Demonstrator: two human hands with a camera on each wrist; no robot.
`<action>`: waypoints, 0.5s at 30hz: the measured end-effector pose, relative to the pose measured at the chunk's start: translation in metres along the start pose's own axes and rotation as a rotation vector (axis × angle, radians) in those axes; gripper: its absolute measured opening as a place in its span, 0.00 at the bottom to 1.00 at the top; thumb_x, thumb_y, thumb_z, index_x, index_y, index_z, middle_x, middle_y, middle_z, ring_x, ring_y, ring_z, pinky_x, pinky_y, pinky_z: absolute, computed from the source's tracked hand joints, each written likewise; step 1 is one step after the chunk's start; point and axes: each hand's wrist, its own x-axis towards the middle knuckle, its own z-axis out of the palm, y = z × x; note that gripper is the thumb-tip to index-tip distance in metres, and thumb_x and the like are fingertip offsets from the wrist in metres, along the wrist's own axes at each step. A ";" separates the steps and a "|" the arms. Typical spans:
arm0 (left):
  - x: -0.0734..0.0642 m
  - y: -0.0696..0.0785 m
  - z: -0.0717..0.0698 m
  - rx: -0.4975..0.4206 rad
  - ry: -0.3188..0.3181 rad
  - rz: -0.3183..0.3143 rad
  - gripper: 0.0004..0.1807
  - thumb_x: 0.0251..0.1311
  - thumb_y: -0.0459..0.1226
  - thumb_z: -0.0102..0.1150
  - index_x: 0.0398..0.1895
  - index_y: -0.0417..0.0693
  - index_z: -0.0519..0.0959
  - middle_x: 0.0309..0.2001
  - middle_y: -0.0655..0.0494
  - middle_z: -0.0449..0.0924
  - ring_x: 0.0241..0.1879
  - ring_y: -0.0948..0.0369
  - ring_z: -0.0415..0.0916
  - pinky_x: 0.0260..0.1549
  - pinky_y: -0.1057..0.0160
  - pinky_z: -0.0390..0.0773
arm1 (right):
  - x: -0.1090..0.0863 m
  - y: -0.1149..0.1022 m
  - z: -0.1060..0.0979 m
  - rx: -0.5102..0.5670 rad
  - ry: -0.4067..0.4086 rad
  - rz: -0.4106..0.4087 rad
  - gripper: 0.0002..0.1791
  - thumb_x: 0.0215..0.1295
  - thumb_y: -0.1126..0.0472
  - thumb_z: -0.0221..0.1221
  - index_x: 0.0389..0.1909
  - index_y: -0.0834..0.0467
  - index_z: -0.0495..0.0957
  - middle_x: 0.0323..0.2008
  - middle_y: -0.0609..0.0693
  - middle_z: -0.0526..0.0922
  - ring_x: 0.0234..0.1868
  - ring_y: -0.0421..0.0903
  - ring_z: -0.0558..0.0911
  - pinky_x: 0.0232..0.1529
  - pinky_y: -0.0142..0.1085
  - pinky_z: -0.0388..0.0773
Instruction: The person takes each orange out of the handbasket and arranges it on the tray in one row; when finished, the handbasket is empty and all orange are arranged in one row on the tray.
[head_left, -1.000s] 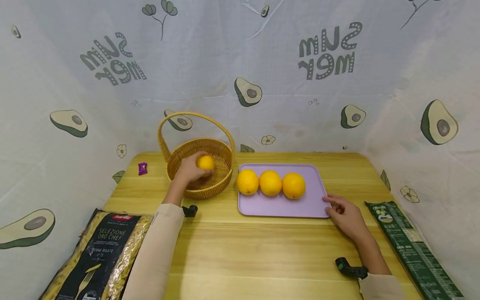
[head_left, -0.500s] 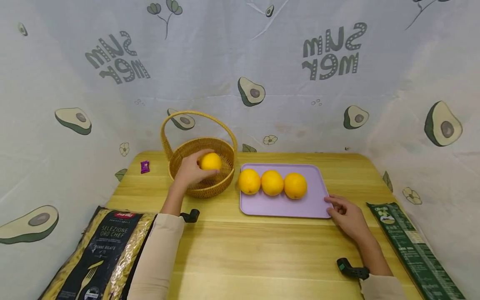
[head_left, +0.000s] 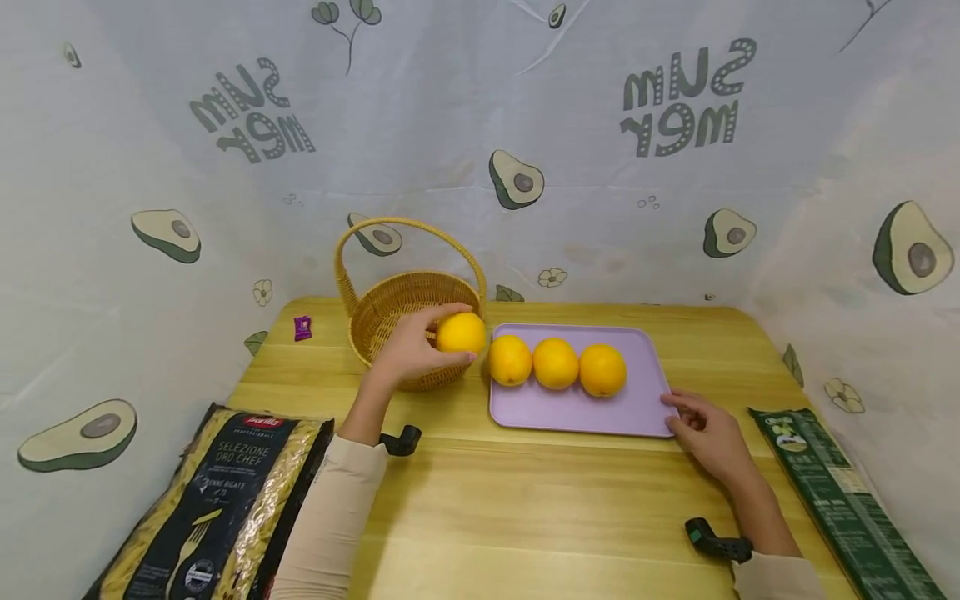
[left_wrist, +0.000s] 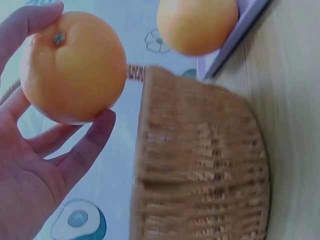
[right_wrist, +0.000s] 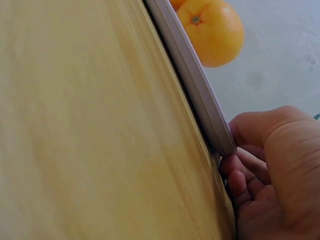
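Observation:
In the head view my left hand (head_left: 415, 343) holds an orange (head_left: 461, 333) over the right side of the wicker basket (head_left: 397, 293). Thumb and fingers wrap around that orange (left_wrist: 75, 70) in the left wrist view, and it is clear of the basket wall (left_wrist: 200, 160). On the lilac tray (head_left: 577, 419) sit three more oranges (head_left: 556, 363) in a row. At the tray's right edge, my right hand (head_left: 712, 437) pinches the rim. The right wrist view has the thumb above the tray rim (right_wrist: 200, 90) and curled fingers (right_wrist: 236, 181) beneath it.
A bag of penne pasta (head_left: 217, 500) lies at the front left, partly behind the left sleeve. A small purple wrapped sweet (head_left: 302, 327) is left of the basket. Along the right edge lies a long green packet (head_left: 843, 492). The basket's tall handle (head_left: 412, 222) arches upward.
My left hand has lifted the orange out of the basket and moved right, towards the tray. The right hand stays at the tray's edge. The head view has shifted slightly.

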 end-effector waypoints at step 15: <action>0.024 0.035 0.048 -0.002 -0.117 0.123 0.41 0.46 0.58 0.78 0.67 0.67 0.78 0.61 0.65 0.80 0.51 0.61 0.79 0.48 0.59 0.84 | 0.010 0.000 -0.011 0.013 -0.144 0.055 0.24 0.70 0.59 0.65 0.62 0.68 0.79 0.69 0.74 0.70 0.32 0.38 0.69 0.31 0.31 0.64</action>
